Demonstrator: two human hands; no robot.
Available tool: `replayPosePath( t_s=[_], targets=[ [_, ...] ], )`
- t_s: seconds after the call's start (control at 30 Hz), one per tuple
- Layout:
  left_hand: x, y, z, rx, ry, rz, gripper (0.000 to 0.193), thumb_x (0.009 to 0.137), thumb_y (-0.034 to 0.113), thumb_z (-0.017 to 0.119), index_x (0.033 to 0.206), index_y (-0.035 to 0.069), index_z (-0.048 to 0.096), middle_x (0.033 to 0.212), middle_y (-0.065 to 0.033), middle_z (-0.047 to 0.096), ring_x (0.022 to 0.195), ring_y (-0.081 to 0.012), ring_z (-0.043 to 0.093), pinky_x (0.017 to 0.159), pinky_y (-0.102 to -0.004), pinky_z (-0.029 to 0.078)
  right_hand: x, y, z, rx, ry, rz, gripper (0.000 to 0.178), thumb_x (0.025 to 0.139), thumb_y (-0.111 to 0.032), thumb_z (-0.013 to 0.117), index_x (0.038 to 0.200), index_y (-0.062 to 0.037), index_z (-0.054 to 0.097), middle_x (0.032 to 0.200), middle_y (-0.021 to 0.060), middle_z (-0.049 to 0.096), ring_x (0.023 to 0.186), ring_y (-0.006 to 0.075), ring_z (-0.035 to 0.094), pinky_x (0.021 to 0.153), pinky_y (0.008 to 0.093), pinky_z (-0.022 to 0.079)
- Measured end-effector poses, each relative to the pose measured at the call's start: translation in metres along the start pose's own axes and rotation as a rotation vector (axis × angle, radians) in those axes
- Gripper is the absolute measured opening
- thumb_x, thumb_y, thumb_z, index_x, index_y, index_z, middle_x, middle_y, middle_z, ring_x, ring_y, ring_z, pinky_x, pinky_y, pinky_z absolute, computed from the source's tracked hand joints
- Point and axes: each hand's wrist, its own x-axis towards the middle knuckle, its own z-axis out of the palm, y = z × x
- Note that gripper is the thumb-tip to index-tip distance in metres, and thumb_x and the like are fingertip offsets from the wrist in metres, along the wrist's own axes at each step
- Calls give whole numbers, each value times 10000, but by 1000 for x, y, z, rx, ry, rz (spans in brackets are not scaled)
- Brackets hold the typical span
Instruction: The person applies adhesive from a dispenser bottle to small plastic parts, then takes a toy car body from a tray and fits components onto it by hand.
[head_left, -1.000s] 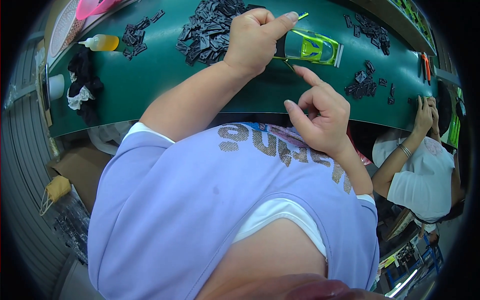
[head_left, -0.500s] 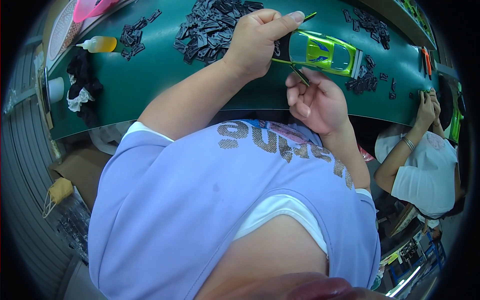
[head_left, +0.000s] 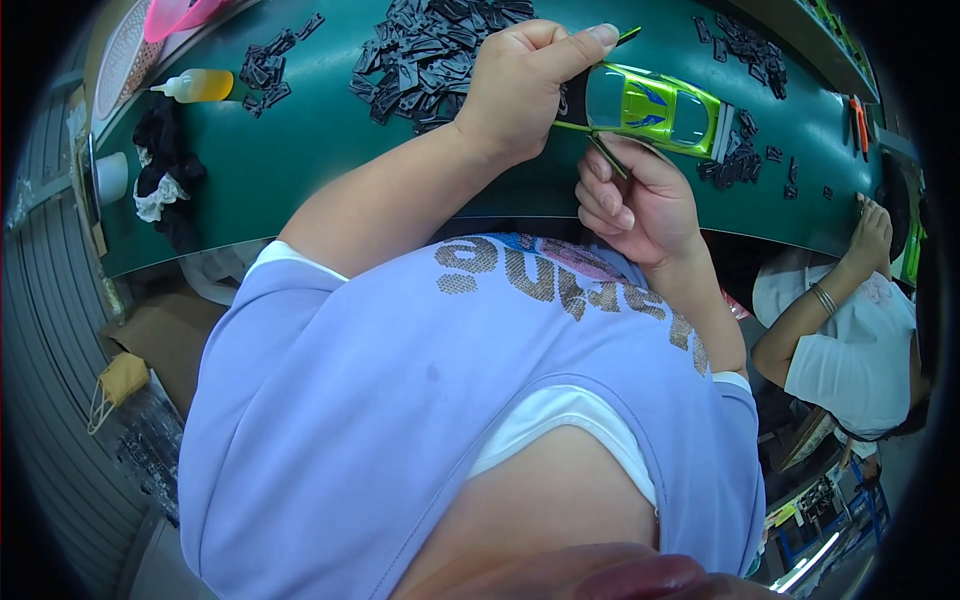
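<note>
My left hand point(head_left: 522, 90) is closed around the dark front end of a shiny green toy car point(head_left: 655, 108) with blue markings on top. The car is held above the green table, its grey rear end towards the right. Thin green-edged flaps stick out on both sides near the front, like opened doors. Below the car, my right hand point(head_left: 640, 195) has its fingers curled at the near flap point(head_left: 606, 156), which is dark on its inner face. The car's underside and part of my right thumb are hidden.
A big heap of black plastic pieces point(head_left: 425, 60) lies beyond my left hand. Smaller piles sit left point(head_left: 265, 70) and right point(head_left: 735, 160). A bottle of yellow liquid point(head_left: 200, 86), dark cloth point(head_left: 160, 150) and orange-handled tool point(head_left: 860, 125) are on the table. A co-worker point(head_left: 840, 300) sits at right.
Both hands and the toy car have shifted slightly right and down. My right fingers have curled in closer at the near flap. The co-worker's hands have moved slightly.
</note>
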Motion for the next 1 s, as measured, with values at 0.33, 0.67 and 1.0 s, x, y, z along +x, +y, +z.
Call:
replayPosePath(
  t_s=[0.33, 0.67, 1.0],
  targets=[
    [2, 2, -1, 18, 26, -25, 282, 899, 211, 656, 679, 74, 547, 589, -26, 557, 483, -96, 511, 462, -229, 397, -5, 3, -6, 210, -206, 99, 338, 996, -242, 355, 747, -53, 483, 574, 57, 487, 423, 108, 372, 425, 242, 325],
    [2, 0, -3, -2, 44, -79, 273, 900, 207, 652, 687, 73, 547, 626, -28, 577, 504, -91, 517, 485, -226, 407, -6, 7, -10, 233, -233, 84, 337, 1008, -249, 349, 785, -45, 499, 609, 57, 505, 455, 106, 397, 450, 241, 341],
    [2, 2, -4, 32, 78, -117, 219, 903, 216, 652, 769, 54, 590, 712, -21, 609, 577, -89, 570, 522, -225, 456, -3, 10, -20, 217, -232, 41, 380, 1006, -279, 316, 756, -49, 487, 602, 71, 485, 463, 132, 388, 466, 260, 337]
  ],
)
